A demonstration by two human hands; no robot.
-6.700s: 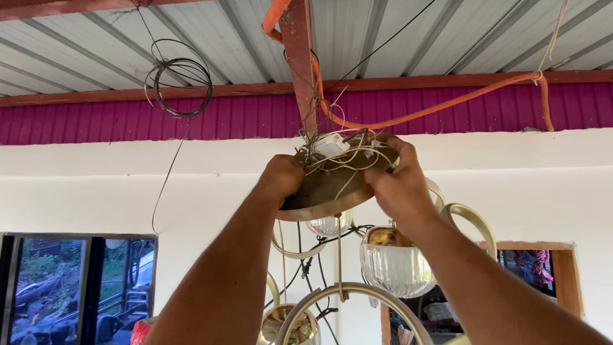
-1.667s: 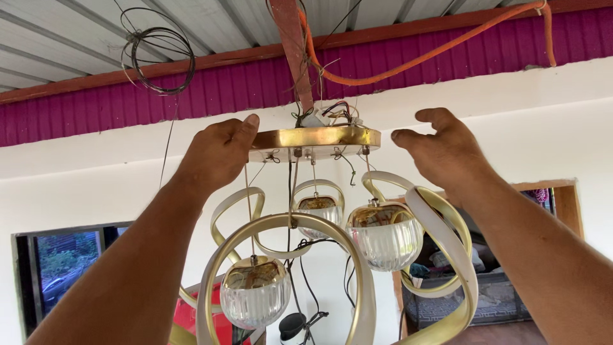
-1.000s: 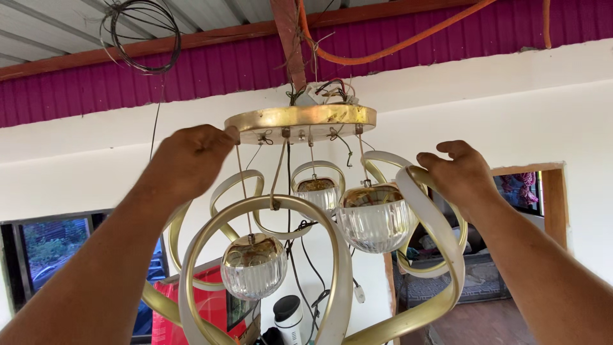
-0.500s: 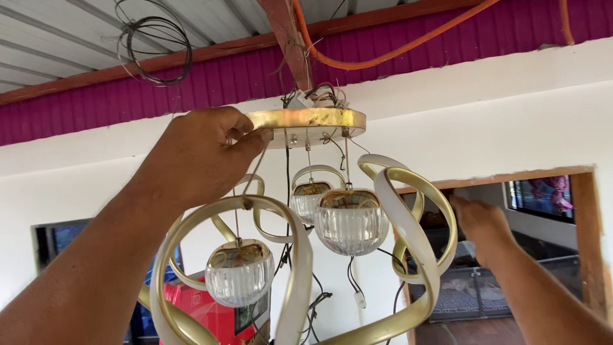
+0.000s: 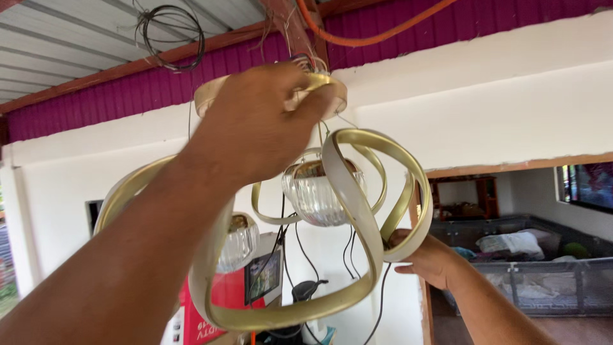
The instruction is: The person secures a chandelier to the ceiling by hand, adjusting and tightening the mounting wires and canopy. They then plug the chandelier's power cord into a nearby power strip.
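Left hand (image 5: pixel 255 121) is reaching up w/ fingers curled onto the round brass canopy plate (image 5: pixel 325 86) of the chandelier (image 5: pixel 332 211), gripping its rim right under the ceiling beam (image 5: pixel 287 19). Looks closed on the plate, though the palm is hiding part of the rim. The chandelier is hanging just below the beam, in front of the white wall (image 5: pixel 498 115).

Step in hand, as I'm reading it: steadying or seating the top plate against the beam while the fixture's body is being kept from swinging. Next move probably calls for keeping the plate level and not pinching the loose wires (image 5: pixel 303 61) bunched above it.

Moving right: the curved ring arms (image 5: pixel 364 211) are looping around in wide ribbons, pale gold w/ a matte, slightly worn finish, smooth and flat-sectioned. Two ribbed glass shades are hanging inside the loops, one lower left (image 5: pixel 237 241), one at centre (image 5: pixel 319 191); clear, fluted, bowl-shaped, w/ brass caps. Thin black cords are dangling beneath.

Right hand (image 5: pixel 428 259) is sitting lower, fingers wrapped on the outer ring's bottom curve, clamped on it.

Overhead: corrugated metal roof (image 5: pixel 76 45), a coil of dark wire (image 5: pixel 169 35), orange conduit (image 5: pixel 377 32), magenta panel strip (image 5: pixel 96 102).
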